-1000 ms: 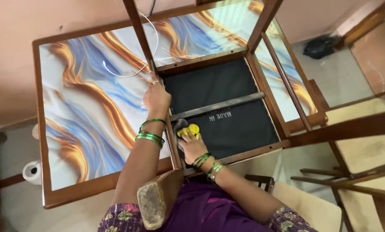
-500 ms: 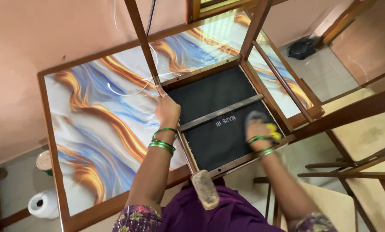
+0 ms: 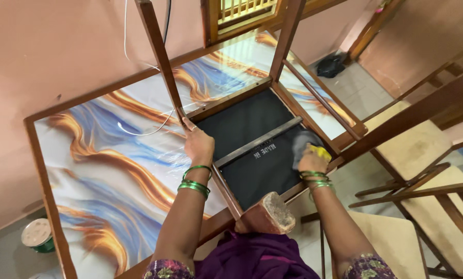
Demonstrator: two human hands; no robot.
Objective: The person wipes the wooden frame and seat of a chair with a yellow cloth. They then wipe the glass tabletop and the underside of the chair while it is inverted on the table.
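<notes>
A wooden chair (image 3: 252,93) lies upside down on the table, its black underside (image 3: 241,121) facing up and its legs rising toward me. My left hand (image 3: 198,143) grips the chair's left frame rail near the base of a leg. My right hand (image 3: 311,161) presses a yellow and grey cloth (image 3: 308,146) against the right part of the black underside, beside the right rail. A metal crossbar (image 3: 257,140) runs across the underside between my hands. Green bangles ring both wrists.
The table (image 3: 107,155) has a glossy top with orange, blue and white swirls and a wooden rim, set against a pink wall. A white cable (image 3: 143,132) lies on it. Cushioned wooden chairs (image 3: 422,150) stand at the right. A lidded tub (image 3: 36,235) sits on the floor at the left.
My right hand swept the cloth from the near left corner of the underside across to the right side. My left hand kept its grip on the rail. The camera shifted.
</notes>
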